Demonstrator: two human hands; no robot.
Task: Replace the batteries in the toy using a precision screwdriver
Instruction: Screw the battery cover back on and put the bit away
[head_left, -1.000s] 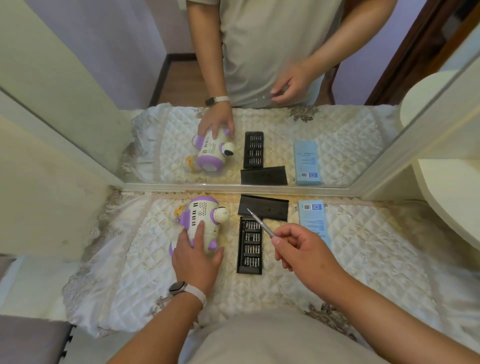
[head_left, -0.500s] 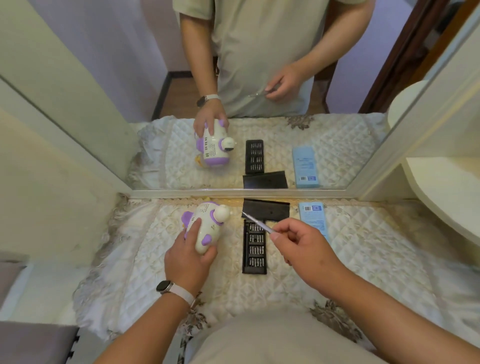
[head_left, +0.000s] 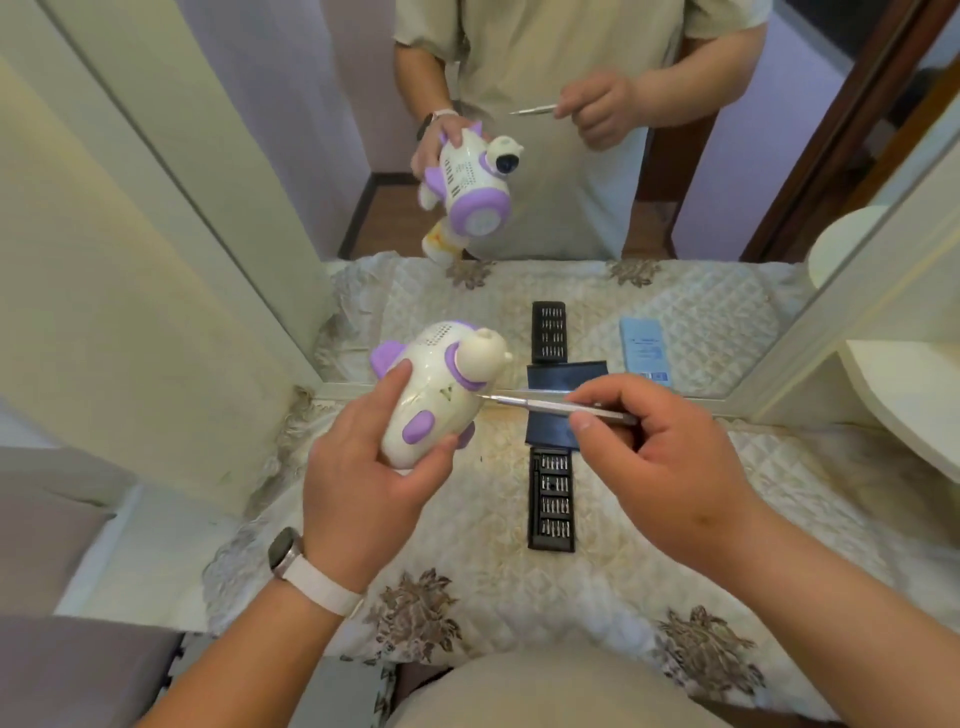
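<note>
Home bedroom: dressing table, quilted floral cover (head_left: 675, 561), wall mirror (head_left: 597, 218).

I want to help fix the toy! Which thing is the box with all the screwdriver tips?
Look at the quilted cloth in front of the mirror. Near its middle, below the right hand, lies the bit tray: long, black, with rows of tiny metal bits, unlike the plain dark lid above it.

Head-worn view, downward, close over mirror-backed table (head_left: 675, 545)

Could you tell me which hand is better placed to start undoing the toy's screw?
The right hand: it holds the screwdriver, whose tip is at the toy. The left hand is occupied gripping the toy.
</note>
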